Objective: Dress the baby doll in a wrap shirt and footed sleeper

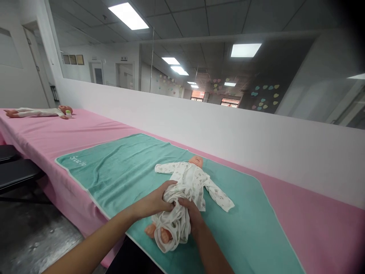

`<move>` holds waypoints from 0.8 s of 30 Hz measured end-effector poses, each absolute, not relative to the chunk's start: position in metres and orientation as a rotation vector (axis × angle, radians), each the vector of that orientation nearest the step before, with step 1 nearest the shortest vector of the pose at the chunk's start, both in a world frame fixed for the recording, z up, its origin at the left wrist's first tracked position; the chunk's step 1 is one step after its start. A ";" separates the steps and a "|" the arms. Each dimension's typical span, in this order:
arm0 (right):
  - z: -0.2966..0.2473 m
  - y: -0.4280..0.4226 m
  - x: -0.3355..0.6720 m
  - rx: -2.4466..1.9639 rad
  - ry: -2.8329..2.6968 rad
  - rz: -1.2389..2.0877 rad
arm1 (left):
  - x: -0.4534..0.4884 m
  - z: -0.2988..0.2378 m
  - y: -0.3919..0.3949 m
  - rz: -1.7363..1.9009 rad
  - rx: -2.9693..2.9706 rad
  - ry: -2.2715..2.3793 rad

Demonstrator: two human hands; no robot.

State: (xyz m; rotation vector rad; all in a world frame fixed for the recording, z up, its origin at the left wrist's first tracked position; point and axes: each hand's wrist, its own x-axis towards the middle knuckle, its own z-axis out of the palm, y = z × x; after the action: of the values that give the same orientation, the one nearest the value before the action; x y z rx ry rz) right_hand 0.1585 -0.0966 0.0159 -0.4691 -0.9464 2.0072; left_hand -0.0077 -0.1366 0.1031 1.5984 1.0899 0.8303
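Note:
A baby doll (196,160) lies on its back on a green blanket (119,171), its head toward the wall. It wears a white printed baby shirt (184,175) with both sleeves spread out. White baby pants (179,224) are bunched around its legs, and the bare feet show at the near end. My left hand (162,198) is closed on the bunched cloth from the left, thumb on top. From the right, my right hand (190,213) grips the same pants, with some fingers hidden behind the folds.
The blanket covers part of a long table with a pink cloth (94,129). Another doll (42,112) lies at the far left end, with a small green-capped bottle (68,113) by its head. Black chairs (19,173) stand at the left. A white wall (199,121) with a large mirror borders the back.

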 end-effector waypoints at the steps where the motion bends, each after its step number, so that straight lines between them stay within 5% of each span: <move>1: 0.015 -0.096 0.160 -0.452 -0.961 2.012 | -0.006 0.104 -0.137 0.814 1.586 1.080; 16: 0.044 -0.110 0.154 -0.433 -1.388 1.895 | 0.006 0.057 -0.106 1.071 2.049 1.450; 24: 0.027 -0.102 0.141 -0.956 -1.806 1.240 | -0.022 0.031 -0.141 1.000 1.674 1.507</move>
State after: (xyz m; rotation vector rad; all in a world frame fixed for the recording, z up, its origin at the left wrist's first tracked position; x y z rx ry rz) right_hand 0.1407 -0.1016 0.0265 -0.9564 -1.8064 1.2404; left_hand -0.0215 -0.1408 0.0315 1.6742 1.5074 1.0002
